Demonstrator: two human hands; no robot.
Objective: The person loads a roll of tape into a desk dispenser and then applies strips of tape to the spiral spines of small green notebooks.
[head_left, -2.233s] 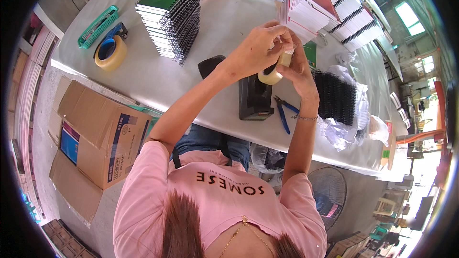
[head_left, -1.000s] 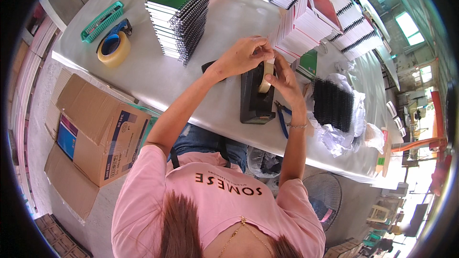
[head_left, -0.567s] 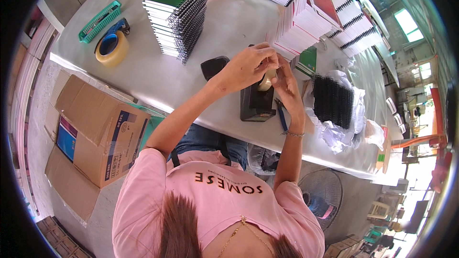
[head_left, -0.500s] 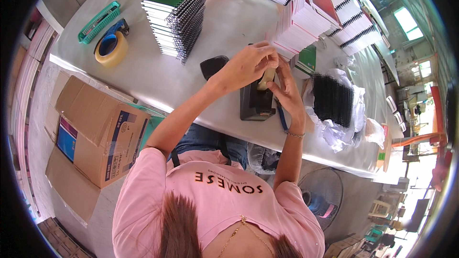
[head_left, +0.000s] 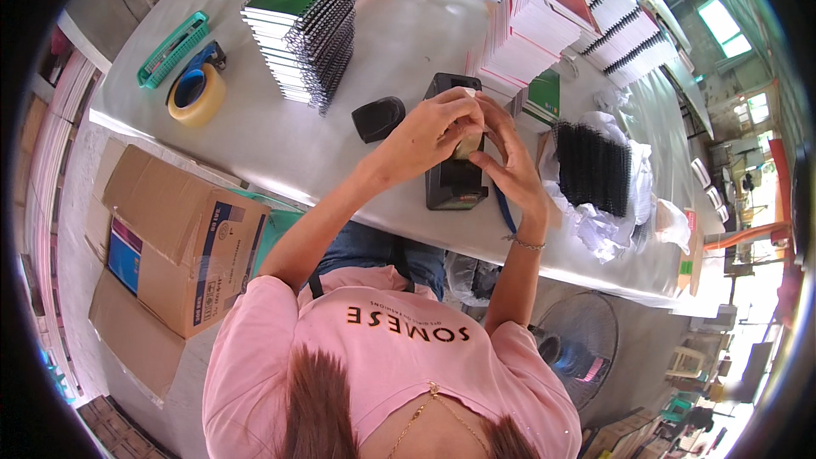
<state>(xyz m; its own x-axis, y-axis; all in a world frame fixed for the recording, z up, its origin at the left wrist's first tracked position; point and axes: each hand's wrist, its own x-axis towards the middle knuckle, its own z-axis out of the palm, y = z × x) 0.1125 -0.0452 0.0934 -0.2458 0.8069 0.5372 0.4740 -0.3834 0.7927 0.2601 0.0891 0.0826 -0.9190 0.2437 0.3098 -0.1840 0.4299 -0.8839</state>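
Note:
A black desktop tape dispenser [head_left: 453, 190] stands on the table in front of me, a small yellowish tape roll [head_left: 467, 147] in it. Over it, my left hand [head_left: 435, 129] has its fingers curled and pinched together, its fingertips meeting those of the other hand. A small whitish bit shows at these fingertips, too little to name. My right hand [head_left: 513, 161] bends around the roll's right side, thumb against the roll and fingers arched above. Left of the dispenser lies a black rounded object [head_left: 378, 119], apart from both hands.
Green spiral notebooks [head_left: 299, 30] are stacked at the far left, near a large tape roll [head_left: 197, 95] and a green basket [head_left: 173, 49]. White-paged books [head_left: 520, 49] rise at the back right. Black binding coils [head_left: 592, 168] lie on crumpled paper. An open carton [head_left: 174, 225] stands below left.
Both hands have drawn slightly toward me over the dispenser, uncovering its far end. The fingertips stay together above the roll.

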